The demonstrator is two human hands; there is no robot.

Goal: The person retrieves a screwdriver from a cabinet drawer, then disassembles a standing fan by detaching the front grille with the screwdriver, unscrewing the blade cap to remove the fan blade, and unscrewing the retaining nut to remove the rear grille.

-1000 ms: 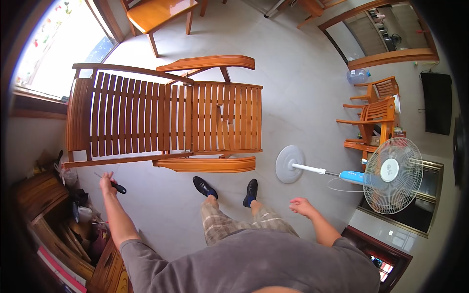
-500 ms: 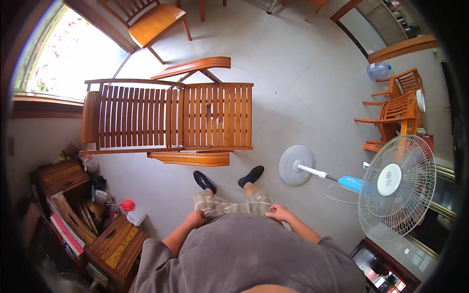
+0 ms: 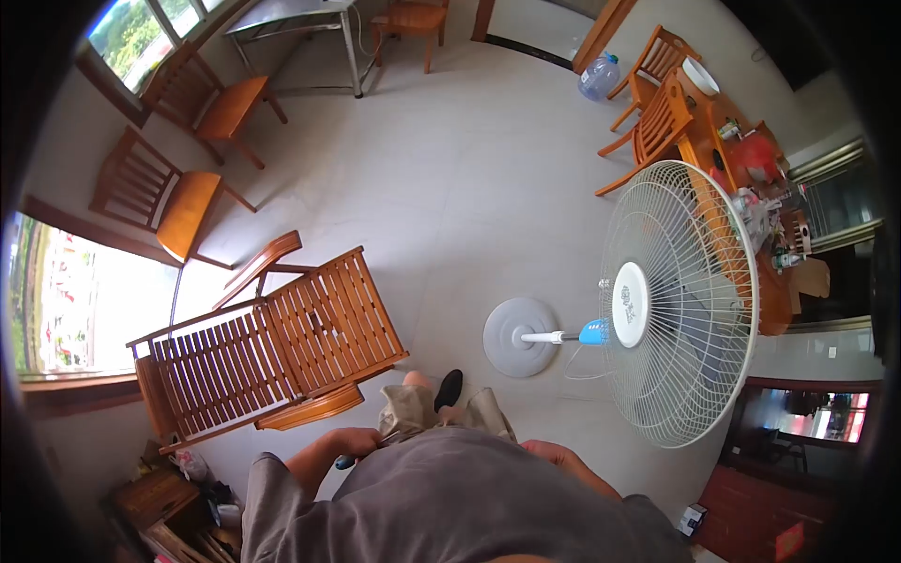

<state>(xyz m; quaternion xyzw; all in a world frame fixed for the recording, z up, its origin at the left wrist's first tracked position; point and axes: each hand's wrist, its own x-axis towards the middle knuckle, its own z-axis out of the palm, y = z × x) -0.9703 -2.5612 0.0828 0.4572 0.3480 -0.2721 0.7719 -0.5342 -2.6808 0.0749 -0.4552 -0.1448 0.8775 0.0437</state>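
Dark-blue handle end of a slim tool sticks out of the left hand, lower middle of frame; fingers curled round it, thin shaft pointing toward the shorts. Right hand sits by the shirt, fingers mostly hidden, can't tell if gripping. Tool probably light, stiff, not fragile; best hold is the handle, likely smooth hard plastic, shaft probably metal. Tip type unclear. Next out: slatted wooden recliner, left to centre-left of frame, orange-brown, glossy curved armrests, gap in the seat slats. Looks rigid, bulky, awkward one-handed; side rails probably the safest hold. White-grille fan stands right of centre, wooden chairs upper left.
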